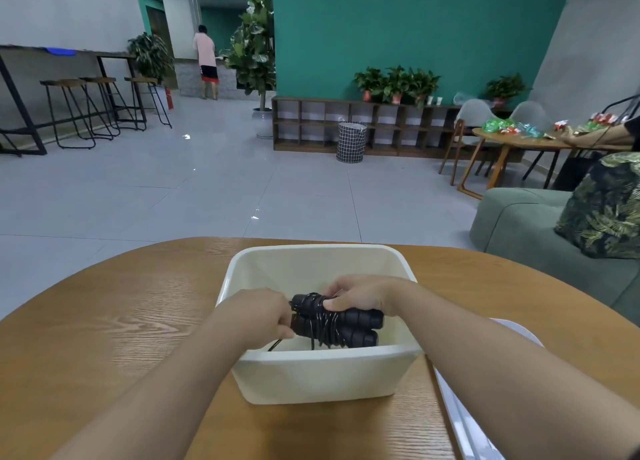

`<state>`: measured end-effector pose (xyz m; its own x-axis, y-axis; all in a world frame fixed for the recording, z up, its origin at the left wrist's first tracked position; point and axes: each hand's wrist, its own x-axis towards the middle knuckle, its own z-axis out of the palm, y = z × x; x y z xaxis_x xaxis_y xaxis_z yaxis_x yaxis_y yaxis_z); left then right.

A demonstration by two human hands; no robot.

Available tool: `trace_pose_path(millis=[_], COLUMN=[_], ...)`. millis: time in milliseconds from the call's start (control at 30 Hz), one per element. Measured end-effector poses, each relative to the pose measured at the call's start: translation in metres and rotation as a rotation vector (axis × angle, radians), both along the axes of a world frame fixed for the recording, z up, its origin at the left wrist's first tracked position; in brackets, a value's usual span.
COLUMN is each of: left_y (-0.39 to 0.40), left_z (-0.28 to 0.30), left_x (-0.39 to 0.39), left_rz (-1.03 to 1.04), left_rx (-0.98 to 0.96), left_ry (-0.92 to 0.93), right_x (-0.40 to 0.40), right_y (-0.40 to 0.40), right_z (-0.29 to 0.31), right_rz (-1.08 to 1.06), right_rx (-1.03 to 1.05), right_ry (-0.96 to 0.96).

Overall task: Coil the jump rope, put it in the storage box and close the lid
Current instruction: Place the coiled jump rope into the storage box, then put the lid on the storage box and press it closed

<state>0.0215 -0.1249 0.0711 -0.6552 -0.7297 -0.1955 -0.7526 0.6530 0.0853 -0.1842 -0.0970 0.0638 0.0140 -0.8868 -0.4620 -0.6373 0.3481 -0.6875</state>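
Showing no readable writing or brand anywhere. Holding the black jump rope, its cord wound tightly round two padded handles lying side by side, inside the open cream storage box at lower centre of the frame. Left hand gripping the bundle's left end with clenched fingers; right hand pinching its top. Resting on the wooden tabletop, with the white lid lying just right of the box.
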Motion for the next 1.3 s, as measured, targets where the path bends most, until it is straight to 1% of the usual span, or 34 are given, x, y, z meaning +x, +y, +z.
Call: trace_pose_path(millis=[100, 133, 233, 333, 400, 500, 667, 733, 833, 900, 967, 1033, 1100, 1200, 1300], left_y=[-0.003, -0.004, -0.004, -0.003, -0.001, 0.004, 0.023, 0.037, 0.057, 0.068, 0.076, 0.082, 0.088, 0.097, 0.104], left_z=[-0.005, -0.007, -0.009, -0.007, -0.002, 0.007, 0.014, 0.015, 0.017, 0.017, 0.014, 0.011, 0.010, 0.012, 0.015], left_x=[-0.004, -0.004, -0.005, -0.007, -0.007, -0.004, -0.006, -0.011, -0.018, -0.021, -0.023, -0.023, -0.023, -0.022, -0.020], left_rz=[0.016, 0.019, 0.019, -0.001, -0.031, -0.075, -0.081, -0.106, -0.141, -0.169, -0.183, -0.184, -0.167, -0.146, -0.148], left_rx=[0.013, 0.028, 0.066, 0.047, 0.030, -0.015, -0.044, -0.038, -0.013, 0.016, 0.029, 0.031, 0.045, 0.078, 0.108], left_ry=[-0.024, -0.014, 0.032, 0.098, 0.170, 0.289, 0.489, 0.518, 0.536, 0.520, 0.502, 0.502, 0.528, 0.550, 0.547], right_x=[0.002, 0.000, -0.003, -0.002, 0.003, 0.008, 0.006, 0.004, -0.004, -0.010, -0.017, -0.023, -0.028, -0.030, -0.025], right_y=[0.001, 0.000, 0.001, 0.002, 0.005, 0.013, 0.050, 0.072, 0.106, 0.129, 0.150, 0.169, 0.183, 0.198, 0.202], right_z=[-0.006, -0.007, -0.006, -0.006, -0.004, 0.008, 0.031, 0.031, 0.013, -0.004, -0.020, -0.039, -0.062, -0.094, -0.105], right_rz=[0.016, 0.049, 0.180, 0.208, 0.193, 0.135, 0.055, -0.017, -0.162, -0.310, -0.479, -0.610, -0.670, -0.647, -0.574], right_rx=[0.073, 0.079, 0.072, 0.004, -0.047, -0.158, -0.434, -0.573, -0.816, -0.977, -1.049, -0.974, -0.786, -0.508, -0.345], right_ry=[0.000, 0.056, 0.304, 0.439, 0.489, 0.504, 0.533, 0.513, 0.436, 0.371, 0.293, 0.256, 0.303, 0.449, 0.573])
